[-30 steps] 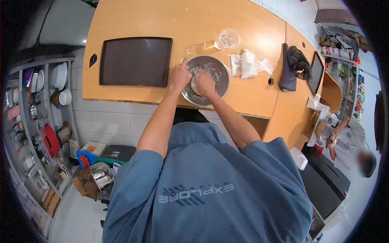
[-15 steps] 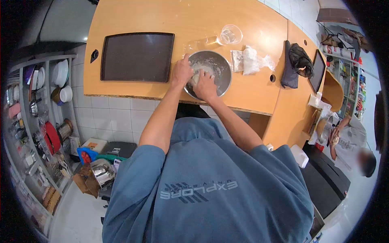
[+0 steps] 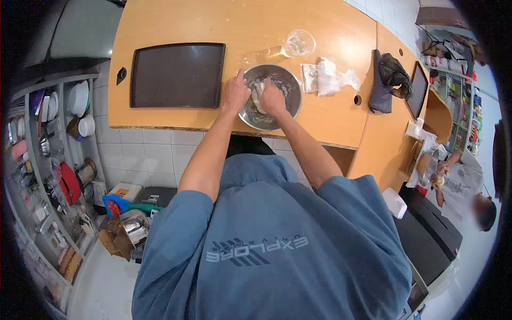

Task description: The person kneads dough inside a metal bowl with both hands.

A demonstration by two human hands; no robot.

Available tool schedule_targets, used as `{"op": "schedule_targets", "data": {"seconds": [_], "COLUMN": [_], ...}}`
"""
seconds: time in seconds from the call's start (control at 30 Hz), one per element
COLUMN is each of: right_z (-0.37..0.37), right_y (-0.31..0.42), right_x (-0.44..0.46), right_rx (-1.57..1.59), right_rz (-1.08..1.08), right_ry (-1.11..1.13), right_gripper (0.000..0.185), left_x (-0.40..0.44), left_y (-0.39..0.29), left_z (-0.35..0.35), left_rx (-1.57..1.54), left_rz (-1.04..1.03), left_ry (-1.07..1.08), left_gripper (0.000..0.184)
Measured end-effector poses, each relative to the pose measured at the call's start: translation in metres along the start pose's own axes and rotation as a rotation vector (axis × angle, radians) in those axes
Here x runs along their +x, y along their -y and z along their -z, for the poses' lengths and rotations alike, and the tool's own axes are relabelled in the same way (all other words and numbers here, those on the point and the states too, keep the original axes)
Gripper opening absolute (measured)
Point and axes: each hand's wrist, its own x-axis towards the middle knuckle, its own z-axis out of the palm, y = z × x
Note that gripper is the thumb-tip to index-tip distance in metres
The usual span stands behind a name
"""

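A metal mixing bowl [image 3: 292, 106] stands near the front edge of the wooden table, its inner wall smeared with pale residue. My left hand [image 3: 236, 93] is closed around the bowl's left rim, thumb upward. Inside the bowl lies a lump of whitish dough [image 3: 258, 97]. My right hand [image 3: 273, 100] reaches in from the right, its fingers curled against the dough; the fingertips are partly hidden. Just behind the bowl is a clear plastic cup [image 3: 300, 44] with a little liquid-like shine. To the bowl's right lie plastic bags of white powder [image 3: 329, 77].
A dark baking tray [image 3: 177, 76] lies on the table [image 3: 224, 21] at left. Dark folded cloth [image 3: 380, 82] and a black bag [image 3: 396, 78] are at right. Farther right, another person [image 3: 461, 184] handles something over a bowl. Shelves with kitchenware [image 3: 45, 160] stand at left.
My right hand has turned and shifted within the bowl, and the dough now looks longer and more exposed. My left hand stays on the rim. The view has shifted slightly.
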Motion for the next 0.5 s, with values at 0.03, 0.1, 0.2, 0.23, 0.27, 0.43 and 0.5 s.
{"op": "schedule_targets", "data": {"seconds": [0.03, 0.1, 0.2, 0.23, 0.27, 0.43, 0.5], "right_z": [-0.002, 0.005, 0.026, 0.029, 0.028, 0.034, 0.017], "right_y": [-0.003, -0.003, 0.007, 0.009, 0.004, 0.015, 0.009], "right_x": [0.003, 0.005, -0.010, -0.013, -0.013, -0.030, -0.037], "right_rx": [0.082, 0.246, 0.410, 0.452, 0.421, 0.182, 0.120], "right_rz": [-0.040, -0.121, -0.051, -0.010, 0.043, 0.038, 0.022], "right_ry": [-0.004, -0.017, -0.020, -0.042, 0.010, 0.148, 0.098], "right_gripper": [0.050, 0.049, 0.046, 0.045, 0.046, 0.058, 0.059], "left_x": [-0.001, 0.000, 0.002, 0.001, 0.001, 0.002, 0.003], "left_y": [0.001, 0.005, 0.009, 0.006, 0.003, 0.008, 0.007], "left_z": [0.000, -0.003, -0.007, -0.005, -0.002, -0.008, -0.006], "left_rx": [-0.016, -0.026, -0.011, -0.009, -0.006, 0.034, 0.028], "left_rz": [-0.009, -0.023, -0.028, -0.025, -0.022, -0.027, -0.029], "left_ry": [-0.003, -0.007, -0.004, 0.000, 0.003, -0.020, -0.019], "left_gripper": [0.033, 0.035, 0.038, 0.039, 0.041, 0.043, 0.042]}}
